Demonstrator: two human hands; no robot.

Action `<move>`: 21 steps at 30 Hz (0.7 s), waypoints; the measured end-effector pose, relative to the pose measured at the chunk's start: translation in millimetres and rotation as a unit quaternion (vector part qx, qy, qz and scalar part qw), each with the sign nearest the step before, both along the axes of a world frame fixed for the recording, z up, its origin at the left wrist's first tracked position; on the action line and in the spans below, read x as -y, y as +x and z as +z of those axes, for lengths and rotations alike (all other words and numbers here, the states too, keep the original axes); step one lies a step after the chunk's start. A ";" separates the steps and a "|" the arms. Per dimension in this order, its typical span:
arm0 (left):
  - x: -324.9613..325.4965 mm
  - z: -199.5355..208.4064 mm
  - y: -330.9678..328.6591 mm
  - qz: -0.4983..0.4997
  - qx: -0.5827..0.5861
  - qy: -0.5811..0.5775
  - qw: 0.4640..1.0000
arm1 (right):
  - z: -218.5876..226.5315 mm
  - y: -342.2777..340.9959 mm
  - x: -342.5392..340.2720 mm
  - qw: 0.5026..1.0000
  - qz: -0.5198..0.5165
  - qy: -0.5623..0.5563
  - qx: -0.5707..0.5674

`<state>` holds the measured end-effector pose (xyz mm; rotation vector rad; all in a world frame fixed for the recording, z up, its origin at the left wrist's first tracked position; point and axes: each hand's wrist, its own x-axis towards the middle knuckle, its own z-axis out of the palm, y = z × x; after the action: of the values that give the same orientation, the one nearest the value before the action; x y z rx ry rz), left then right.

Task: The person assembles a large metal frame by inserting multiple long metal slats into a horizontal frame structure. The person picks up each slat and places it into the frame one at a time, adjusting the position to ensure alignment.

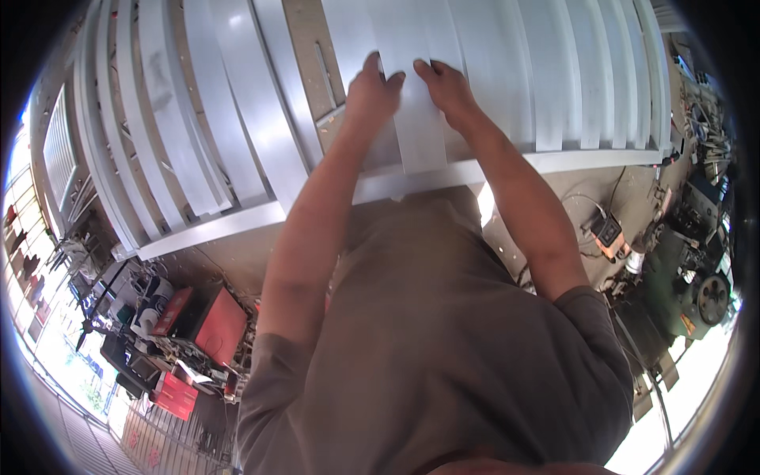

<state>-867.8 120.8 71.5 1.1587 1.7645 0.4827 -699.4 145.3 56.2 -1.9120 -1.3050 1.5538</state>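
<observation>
A flat silver metal slat (416, 131) lies lengthwise in front of me, across a metal frame of similar slats. At its left edge is my left hand (374, 93), closed, with the thumb on top and the fingers over the side. My right hand (451, 91) grips the opposite edge in the same way, thumb and fingers bent. The undersides of the fingers are hidden. The near end of the slat reaches the frame's long silver rail (214, 236), close to my body.
More slats (229, 103) stand spaced on the left and others (582, 79) on the right. A thin metal strip (324, 75) shows in a gap. Lower left is a red and black box (218, 324); an orange and black device (609, 236) and a dark wheeled machine (708, 299) are at right.
</observation>
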 end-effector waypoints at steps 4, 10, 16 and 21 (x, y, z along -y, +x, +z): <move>1.4 1.6 3.7 0.026 0.010 0.055 0.998 | 2.7 -4.1 -0.9 0.995 -0.014 0.065 0.073; 0.4 -15.6 6.7 -0.001 -0.070 0.083 0.994 | -0.8 1.6 -8.6 0.983 0.045 0.124 0.132; -2.0 -28.5 4.0 -0.039 -0.086 0.063 0.993 | -26.2 2.4 -9.1 0.980 0.046 0.149 0.127; -0.4 -25.7 8.0 -0.002 -0.096 0.080 0.992 | -30.1 0.2 -8.7 0.977 0.053 0.147 0.147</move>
<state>-859.8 121.2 45.8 1.3584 1.9142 0.5327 -699.2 154.0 26.1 -1.9565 -1.6790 1.0725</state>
